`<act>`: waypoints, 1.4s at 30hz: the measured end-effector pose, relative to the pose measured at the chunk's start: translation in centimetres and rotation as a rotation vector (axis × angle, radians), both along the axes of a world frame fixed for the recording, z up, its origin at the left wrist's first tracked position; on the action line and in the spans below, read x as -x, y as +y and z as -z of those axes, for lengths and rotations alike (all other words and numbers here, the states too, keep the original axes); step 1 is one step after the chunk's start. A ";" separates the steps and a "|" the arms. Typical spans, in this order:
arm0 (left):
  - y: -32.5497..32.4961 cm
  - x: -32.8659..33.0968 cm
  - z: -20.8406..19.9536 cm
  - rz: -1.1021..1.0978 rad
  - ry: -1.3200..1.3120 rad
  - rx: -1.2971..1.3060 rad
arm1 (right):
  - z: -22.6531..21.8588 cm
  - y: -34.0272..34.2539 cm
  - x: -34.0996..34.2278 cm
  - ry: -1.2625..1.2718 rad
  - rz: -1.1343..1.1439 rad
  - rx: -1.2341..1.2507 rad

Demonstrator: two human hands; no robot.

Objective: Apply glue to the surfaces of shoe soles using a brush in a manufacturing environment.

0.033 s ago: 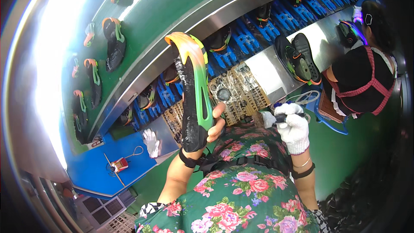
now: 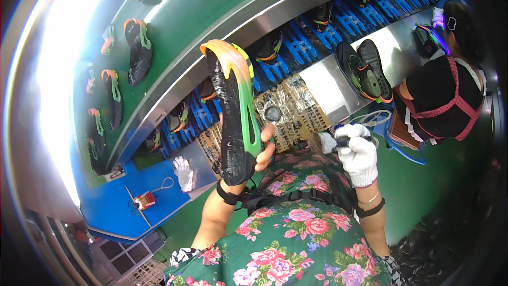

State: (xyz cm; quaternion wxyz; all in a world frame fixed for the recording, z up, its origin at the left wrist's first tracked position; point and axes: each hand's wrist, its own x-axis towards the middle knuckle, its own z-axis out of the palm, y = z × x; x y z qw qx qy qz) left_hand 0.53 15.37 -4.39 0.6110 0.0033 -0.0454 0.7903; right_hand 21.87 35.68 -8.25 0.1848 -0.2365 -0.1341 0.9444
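My bare left hand (image 2: 265, 151) is closed around the heel end of a shoe sole (image 2: 247, 111). Its black inner face is turned toward me, and an orange, yellow and green sidewall curves up over the toe. The sole stands nearly upright, toe end away from me. To the right, my right hand (image 2: 359, 156), in a white knit glove, is closed on a dark-handled tool (image 2: 343, 141) with a pale, blunt end. The fingers partly cover this tool, so its exact kind is unclear. The tool and the sole are apart.
Blue racks (image 2: 301, 42) run along the bench. Taped cardboard (image 2: 293, 100) bears a small round dish (image 2: 272, 114). Two dark shoes (image 2: 365, 71) lie at right, near a co-worker (image 2: 444, 98). More soles (image 2: 138, 47) rest on the green belt (image 2: 174, 26); a white glove (image 2: 183, 173) lies left.
Both hands and the sole have shifted very slightly left in the picture, along with most of the scene. The grips are the same.
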 end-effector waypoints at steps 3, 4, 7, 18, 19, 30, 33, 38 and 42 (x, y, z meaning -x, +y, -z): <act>-2.6 -0.1 -0.5 -0.092 0.131 0.409 | 0.8 0.2 1.3 0.071 0.018 0.045; -4.4 0.0 0.5 -0.128 0.206 0.487 | 1.3 0.4 1.5 0.087 0.000 0.058; -11.9 1.3 5.7 -0.134 0.190 0.493 | 2.5 0.2 1.9 0.104 -0.004 0.095; -32.8 0.4 19.9 -0.480 0.011 0.869 | 4.2 -2.1 4.9 0.004 -0.130 -0.022; -33.2 -0.1 20.5 -0.512 -0.034 0.822 | 4.0 -2.3 5.2 -0.023 -0.139 -0.033; -28.1 -11.3 23.0 -0.877 -0.691 1.238 | 2.8 -4.3 8.4 -0.017 -0.202 -0.035; -25.0 -11.0 22.7 -0.924 -0.583 1.231 | 1.2 -5.0 9.1 -0.023 -0.242 -0.057; -24.1 -12.3 23.1 -1.000 -0.485 1.125 | -1.6 -6.1 9.8 -0.056 -0.341 -0.230; -23.8 -11.5 23.3 -0.849 -0.407 1.245 | -4.6 -7.1 9.4 -0.015 -0.309 -0.662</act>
